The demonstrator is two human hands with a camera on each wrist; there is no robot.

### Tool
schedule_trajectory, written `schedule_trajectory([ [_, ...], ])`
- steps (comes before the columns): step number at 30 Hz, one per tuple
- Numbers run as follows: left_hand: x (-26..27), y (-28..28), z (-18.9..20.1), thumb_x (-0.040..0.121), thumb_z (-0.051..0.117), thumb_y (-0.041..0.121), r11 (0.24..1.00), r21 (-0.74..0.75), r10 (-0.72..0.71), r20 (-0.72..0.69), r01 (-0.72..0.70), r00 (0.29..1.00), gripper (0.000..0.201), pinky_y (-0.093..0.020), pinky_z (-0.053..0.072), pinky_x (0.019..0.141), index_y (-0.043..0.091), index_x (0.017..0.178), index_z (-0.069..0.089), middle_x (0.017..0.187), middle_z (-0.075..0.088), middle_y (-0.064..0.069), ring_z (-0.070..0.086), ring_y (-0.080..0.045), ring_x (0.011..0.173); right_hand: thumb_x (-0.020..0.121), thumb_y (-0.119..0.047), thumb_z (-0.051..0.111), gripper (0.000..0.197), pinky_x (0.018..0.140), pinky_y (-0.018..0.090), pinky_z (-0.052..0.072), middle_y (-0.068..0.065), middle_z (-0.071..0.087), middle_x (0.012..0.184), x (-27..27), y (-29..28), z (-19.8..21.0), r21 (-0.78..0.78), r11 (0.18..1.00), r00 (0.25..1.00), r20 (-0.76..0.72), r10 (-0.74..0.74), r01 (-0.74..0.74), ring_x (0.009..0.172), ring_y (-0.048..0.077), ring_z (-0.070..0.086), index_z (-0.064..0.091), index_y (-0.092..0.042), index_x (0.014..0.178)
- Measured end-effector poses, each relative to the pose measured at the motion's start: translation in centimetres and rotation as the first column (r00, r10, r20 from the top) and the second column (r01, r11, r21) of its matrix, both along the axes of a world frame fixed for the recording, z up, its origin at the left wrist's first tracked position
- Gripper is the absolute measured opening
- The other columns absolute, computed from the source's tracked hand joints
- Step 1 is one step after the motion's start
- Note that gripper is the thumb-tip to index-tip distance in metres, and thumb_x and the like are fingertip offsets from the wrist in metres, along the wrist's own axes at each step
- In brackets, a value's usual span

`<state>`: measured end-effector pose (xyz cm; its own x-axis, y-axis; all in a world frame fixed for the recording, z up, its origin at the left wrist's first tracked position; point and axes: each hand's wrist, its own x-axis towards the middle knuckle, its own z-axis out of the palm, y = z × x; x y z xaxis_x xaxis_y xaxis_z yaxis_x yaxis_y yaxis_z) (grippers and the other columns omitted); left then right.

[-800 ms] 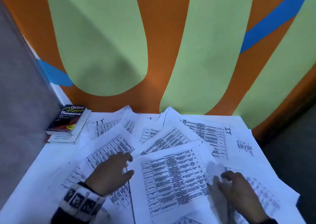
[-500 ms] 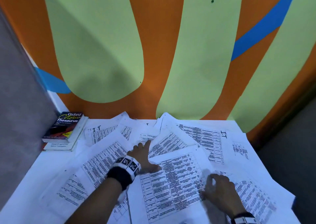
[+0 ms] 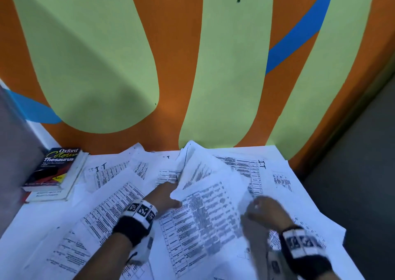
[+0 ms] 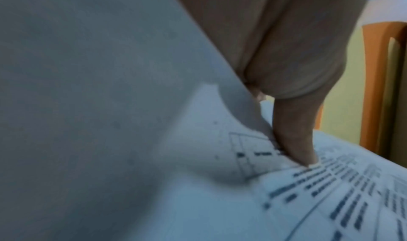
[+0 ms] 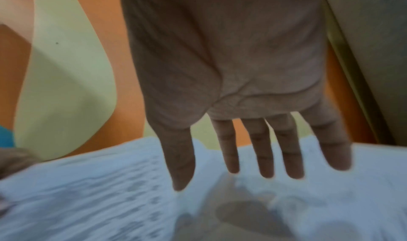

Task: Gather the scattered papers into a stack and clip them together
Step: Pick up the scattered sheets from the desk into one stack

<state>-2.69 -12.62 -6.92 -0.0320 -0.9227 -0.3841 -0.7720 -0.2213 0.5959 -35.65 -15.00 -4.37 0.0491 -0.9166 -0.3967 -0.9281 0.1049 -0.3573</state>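
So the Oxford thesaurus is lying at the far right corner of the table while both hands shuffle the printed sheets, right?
Not quite: the Oxford thesaurus lies at the far left corner, as the head view shows. The left hand and right hand are indeed among the printed sheets.

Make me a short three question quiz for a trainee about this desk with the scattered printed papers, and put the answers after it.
1. True or false: the left hand is lifting the edge of a white printed sheet off the pile.
2. In the right wrist view, how do the right hand's fingers lie? A) spread and straight above the papers B) curled into a fist C) pinching a metal clip
3. Fill in: the dark Oxford thesaurus book lies at the table's far ____ corner, on top of another white book.

Key: 1 true; 2 A; 3 left.
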Motion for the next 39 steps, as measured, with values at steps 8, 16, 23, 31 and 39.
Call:
schedule_trajectory([
  [8,3.2,4.5,2.9,0.088,0.063,0.015,0.923,-0.166,0.303,-0.239,-0.347,0.922,0.043,-0.023,0.042,0.079,0.009,0.129,0.051,0.113,0.056,0.003,0.054,-0.016,0.101,0.079,-0.034,0.071,0.068,0.103,0.051,0.04,0.009,0.041,0.145,1.3,-13.7,2.5,-0.157,0.968,0.971,-0.17,0.168,-0.195,0.131,0.032,0.039,0.041,-0.02,0.139],
  [16,3.8,7.2,-0.7,0.094,0.052,0.013,0.863,-0.094,0.475,-0.189,-0.497,0.86,0.036,-0.011,0.034,0.058,0.005,0.13,0.05,0.114,0.061,-0.011,0.054,-0.02,0.092,0.063,-0.049,0.082,0.115,0.108,0.061,0.026,0.004,0.018,0.157,5.5,-17.2,-1.3,0.025,0.918,0.867,-0.318,0.383,-0.396,0.145,0.033,0.012,0.011,-0.03,0.151],
  [23,3.9,7.0,-1.5,0.094,0.053,0.012,0.839,-0.094,0.512,-0.198,-0.536,0.836,0.038,-0.024,0.046,0.079,0.005,0.131,0.049,0.121,0.061,-0.013,0.058,-0.023,0.101,0.046,-0.056,0.087,0.132,0.103,0.064,0.03,0.011,0.023,0.15,5.8,-18.5,-2.2,0.038,0.91,0.853,-0.336,0.4,-0.412,0.14,0.036,0.018,0.009,-0.032,0.15],
  [31,3.7,7.3,-1.7,0.094,0.052,0.012,0.837,-0.08,0.518,-0.206,-0.541,0.831,0.035,-0.023,0.04,0.076,0.006,0.128,0.051,0.108,0.06,-0.005,0.056,-0.02,0.095,0.072,-0.03,0.079,0.056,0.098,0.047,0.042,0.01,0.059,0.127,5.5,-20.2,-0.8,-0.105,0.93,0.909,-0.275,0.312,-0.351,0.115,0.031,0.055,0.057,-0.017,0.123],
  [39,4.2,7.1,-2.2,0.092,0.053,0.014,0.836,-0.086,0.523,-0.176,-0.542,0.834,0.021,-0.021,0.042,0.058,0.011,0.113,0.057,0.092,0.064,-0.005,0.059,-0.015,0.076,0.084,0.002,0.052,0.037,0.072,0.037,0.056,0.01,0.073,0.105,3.1,-19.6,2.4,-0.415,0.832,0.927,-0.231,0.295,-0.367,0.089,0.032,0.066,0.073,-0.018,0.106],
])
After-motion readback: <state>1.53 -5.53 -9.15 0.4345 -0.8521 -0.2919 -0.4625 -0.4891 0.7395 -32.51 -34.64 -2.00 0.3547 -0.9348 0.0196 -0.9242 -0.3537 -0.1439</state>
